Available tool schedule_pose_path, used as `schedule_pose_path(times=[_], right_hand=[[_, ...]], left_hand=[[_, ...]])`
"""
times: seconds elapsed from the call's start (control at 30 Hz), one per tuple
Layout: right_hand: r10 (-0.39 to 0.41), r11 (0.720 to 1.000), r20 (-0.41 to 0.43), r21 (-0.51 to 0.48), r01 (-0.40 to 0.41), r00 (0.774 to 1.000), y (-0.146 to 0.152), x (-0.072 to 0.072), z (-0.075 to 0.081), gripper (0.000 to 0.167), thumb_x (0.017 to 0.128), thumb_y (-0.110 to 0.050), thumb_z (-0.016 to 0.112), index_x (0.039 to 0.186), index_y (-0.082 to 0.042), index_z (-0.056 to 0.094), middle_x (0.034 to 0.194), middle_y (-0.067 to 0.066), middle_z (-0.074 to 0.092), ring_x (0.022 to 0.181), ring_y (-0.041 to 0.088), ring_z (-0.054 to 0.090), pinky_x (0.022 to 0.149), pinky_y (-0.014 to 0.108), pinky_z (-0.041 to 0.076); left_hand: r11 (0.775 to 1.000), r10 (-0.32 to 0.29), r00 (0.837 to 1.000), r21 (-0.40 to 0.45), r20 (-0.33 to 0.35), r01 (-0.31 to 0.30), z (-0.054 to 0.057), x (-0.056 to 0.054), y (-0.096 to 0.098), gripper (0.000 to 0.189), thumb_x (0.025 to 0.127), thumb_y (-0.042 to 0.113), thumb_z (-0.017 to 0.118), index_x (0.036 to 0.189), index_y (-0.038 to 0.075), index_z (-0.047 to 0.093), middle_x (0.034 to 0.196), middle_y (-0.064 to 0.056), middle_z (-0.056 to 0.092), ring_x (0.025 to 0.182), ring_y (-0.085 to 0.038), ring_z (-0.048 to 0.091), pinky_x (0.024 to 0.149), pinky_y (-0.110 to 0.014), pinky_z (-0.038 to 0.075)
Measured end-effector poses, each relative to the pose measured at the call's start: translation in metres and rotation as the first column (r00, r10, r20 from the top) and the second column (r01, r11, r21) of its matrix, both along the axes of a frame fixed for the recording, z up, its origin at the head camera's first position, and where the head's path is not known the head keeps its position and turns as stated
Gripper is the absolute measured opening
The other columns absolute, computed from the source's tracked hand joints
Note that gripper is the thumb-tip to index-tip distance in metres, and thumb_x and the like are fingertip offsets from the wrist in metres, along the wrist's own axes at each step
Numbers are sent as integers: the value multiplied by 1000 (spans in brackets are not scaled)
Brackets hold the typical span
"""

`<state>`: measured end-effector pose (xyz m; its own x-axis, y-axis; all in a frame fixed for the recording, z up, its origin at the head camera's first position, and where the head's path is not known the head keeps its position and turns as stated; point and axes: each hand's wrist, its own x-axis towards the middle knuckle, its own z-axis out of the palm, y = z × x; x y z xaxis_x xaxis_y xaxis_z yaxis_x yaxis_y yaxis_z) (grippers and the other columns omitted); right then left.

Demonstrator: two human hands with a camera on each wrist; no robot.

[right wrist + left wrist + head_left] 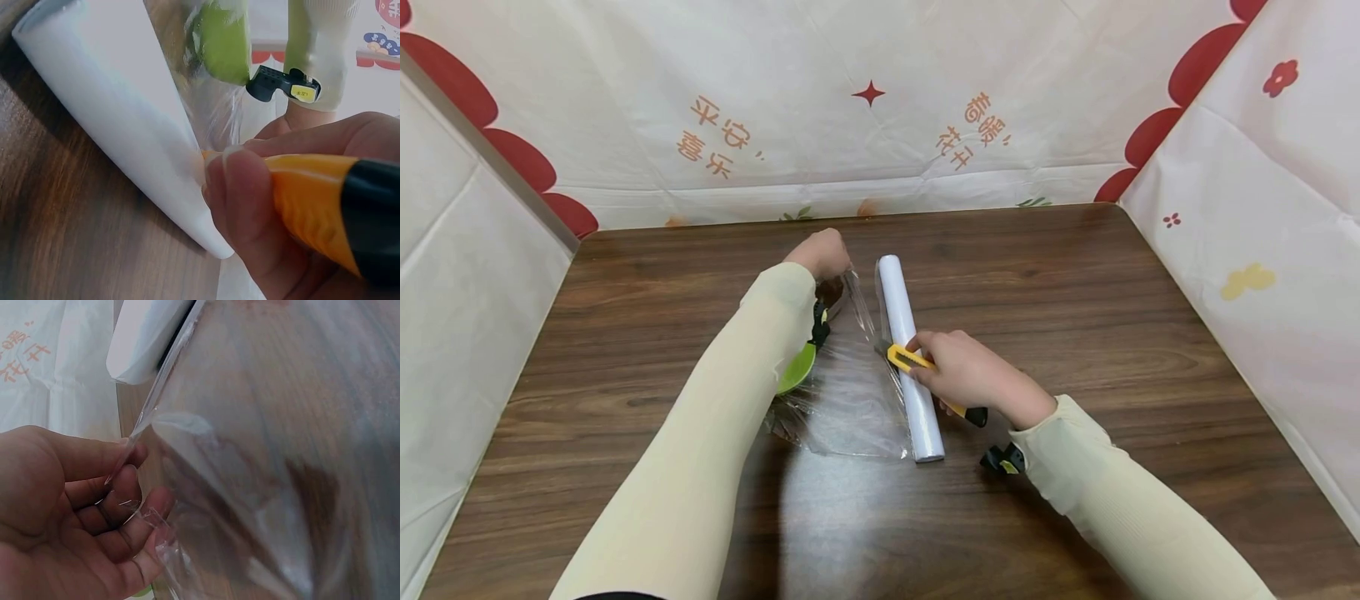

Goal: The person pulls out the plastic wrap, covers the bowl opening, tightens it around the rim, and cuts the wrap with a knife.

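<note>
In the head view, the left hand [822, 253] pinches the clear film [857, 400] at its far end, above the table [1037, 258]. The white roll [901, 312] lies to the right, running from far to near, with the film spread to its left, over or against a green bowl [797, 371] partly hidden by the sleeve. The right hand [958, 371] grips a yellow cutter [908, 359] across the roll, its blade at the film just left of it. A clean cut probably calls for a light, steady stroke along the roll's left side, blade shallow to spare the table.

In the left wrist view, thumb and forefinger pinch the film's edge; loose folds hang by the other fingers. An even pull leftward should limit bunching.

In the right wrist view, the fingers clasp the cutter close to its front, beside the roll; the blade is hidden. Fingertips are best clear of its path.
</note>
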<state>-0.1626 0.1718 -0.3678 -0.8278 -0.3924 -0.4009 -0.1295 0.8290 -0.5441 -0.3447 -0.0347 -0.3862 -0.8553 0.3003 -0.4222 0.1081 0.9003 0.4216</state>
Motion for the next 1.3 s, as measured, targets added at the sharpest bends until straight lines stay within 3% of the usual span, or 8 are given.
schedule_pose_path(times=[0.4, 0.53, 0.8, 1.0, 1.3], right_hand=[[35, 999, -13, 11, -35, 999, 2, 10, 2, 35, 98, -18, 56, 130, -4, 52, 77, 5, 63, 45, 15, 58, 42, 27, 49], [38, 999, -3, 17, -37, 999, 1, 14, 3, 36, 98, -18, 56, 131, -4, 51, 77, 6, 63, 45, 14, 58, 43, 27, 49], [54, 998, -43, 45, -52, 998, 4, 22, 2, 37, 98, -20, 57, 131, -4, 53, 82, 2, 63, 47, 12, 57, 47, 27, 49], [53, 997, -43, 60, -50, 998, 6, 28, 3, 37, 97, -20, 59, 130, -5, 54, 78, 1, 62, 47, 12, 56, 47, 27, 49], [49, 997, -33, 61, -47, 998, 8, 38, 3, 36, 96, -20, 60, 129, -6, 55, 80, 2, 63, 48, 11, 56, 47, 27, 48]], left_hand=[[1000, 0, 1000, -3, -6, 0, 2, 2, -3, 31, 101, 15, 46, 71, 10, 52, 68, -2, 42, 57, -14, 38, 57, -28, 38], [1000, 17, 1000, 22, 6, -18, 2, 2, -4, 30, 100, 15, 47, 71, 10, 53, 65, -2, 40, 56, -14, 37, 56, -28, 38], [999, 40, 999, 21, 25, -41, 4, 2, -6, 33, 99, 12, 43, 67, 11, 42, 61, -1, 35, 50, -12, 31, 53, -28, 35], [999, 30, 1000, 10, 9, -30, 5, 2, -5, 32, 99, 13, 44, 67, 11, 44, 63, -2, 38, 50, -12, 33, 52, -27, 35], [999, 35, 999, 24, 13, -35, 4, 3, -8, 33, 100, 14, 43, 67, 11, 45, 54, 2, 35, 45, -10, 30, 49, -27, 33]])
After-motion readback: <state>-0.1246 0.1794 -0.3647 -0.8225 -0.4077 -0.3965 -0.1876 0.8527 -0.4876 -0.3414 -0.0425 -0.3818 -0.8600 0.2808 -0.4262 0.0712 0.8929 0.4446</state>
